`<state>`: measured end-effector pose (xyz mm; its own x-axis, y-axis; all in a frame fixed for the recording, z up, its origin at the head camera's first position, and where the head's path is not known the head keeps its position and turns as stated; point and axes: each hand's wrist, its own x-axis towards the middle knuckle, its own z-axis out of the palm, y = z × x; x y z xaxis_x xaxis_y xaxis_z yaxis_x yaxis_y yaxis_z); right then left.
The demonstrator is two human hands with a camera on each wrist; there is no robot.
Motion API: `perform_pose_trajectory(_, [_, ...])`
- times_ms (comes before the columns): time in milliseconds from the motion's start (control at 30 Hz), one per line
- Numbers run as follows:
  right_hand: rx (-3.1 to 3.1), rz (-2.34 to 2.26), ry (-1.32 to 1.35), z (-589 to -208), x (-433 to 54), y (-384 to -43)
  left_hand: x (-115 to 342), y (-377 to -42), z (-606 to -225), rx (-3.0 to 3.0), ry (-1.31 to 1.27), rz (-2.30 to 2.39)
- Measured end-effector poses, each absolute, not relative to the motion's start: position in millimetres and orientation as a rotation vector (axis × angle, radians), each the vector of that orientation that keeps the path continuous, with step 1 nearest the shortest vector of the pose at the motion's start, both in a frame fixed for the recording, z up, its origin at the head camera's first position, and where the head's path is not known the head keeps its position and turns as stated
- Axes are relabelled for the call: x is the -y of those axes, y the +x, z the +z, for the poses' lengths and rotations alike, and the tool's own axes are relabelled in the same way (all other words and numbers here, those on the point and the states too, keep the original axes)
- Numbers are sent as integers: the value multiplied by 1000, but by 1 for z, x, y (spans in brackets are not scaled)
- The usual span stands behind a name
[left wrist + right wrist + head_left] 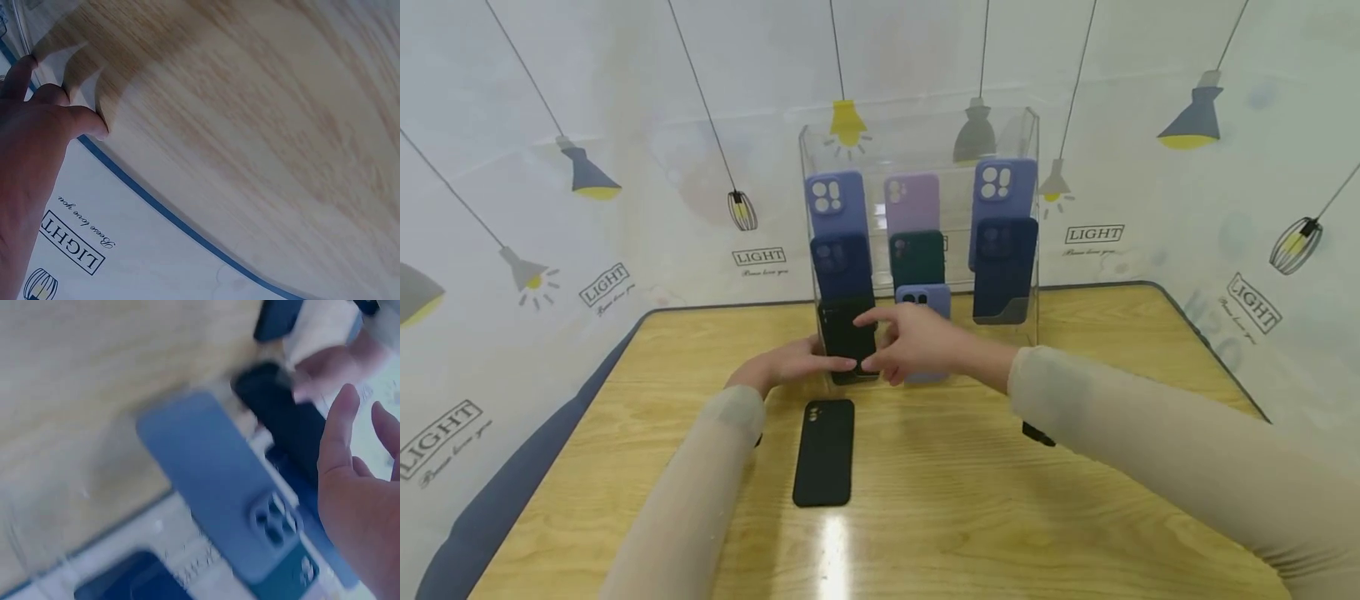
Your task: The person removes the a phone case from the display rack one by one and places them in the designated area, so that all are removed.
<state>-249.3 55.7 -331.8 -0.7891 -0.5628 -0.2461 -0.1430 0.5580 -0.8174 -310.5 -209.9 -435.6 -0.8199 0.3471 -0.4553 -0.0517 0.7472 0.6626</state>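
A clear stand point(917, 150) with phone cases in tiers stands at the back of the table. My left hand point(786, 364) is at its lower left side, thumb stretched across the bottom of a black phone case point(838, 337). In the left wrist view its other fingers spread near the stand's clear edge. My right hand point(921, 337) is in front of that black case, forefinger and thumb apart, holding nothing that I can see. Behind the right hand a light blue phone case point(936, 293) is partly hidden. Another black phone case point(823, 454) lies on the table.
Higher in the stand are blue-violet cases point(842, 200), a lilac case point(917, 200), a dark green case point(917, 254) and navy cases point(1006, 271). A patterned cloth wall point(700, 275) closes off the wooden table point(962, 517) behind. The right wrist view is blurred.
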Motion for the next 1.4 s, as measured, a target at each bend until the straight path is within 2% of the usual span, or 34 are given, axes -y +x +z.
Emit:
perform_pose_trajectory(233, [-2495,-1083,-599,-299,-90,-263,210,-312,-437,-2342,261,974])
perform_pose_trajectory(467, [-2672,-1016,-531,-297,-125,-275,211,-309,-432,-2380,230,897])
perform_pose_trajectory(833, [-2697,-1012,-497,-329,-141,-286,213,-307,-433,-2394,214,872])
perform_pose_trajectory(1400, [-2760,-998,-589,-365,-140,-279,213,-303,-432,-2403,209,868])
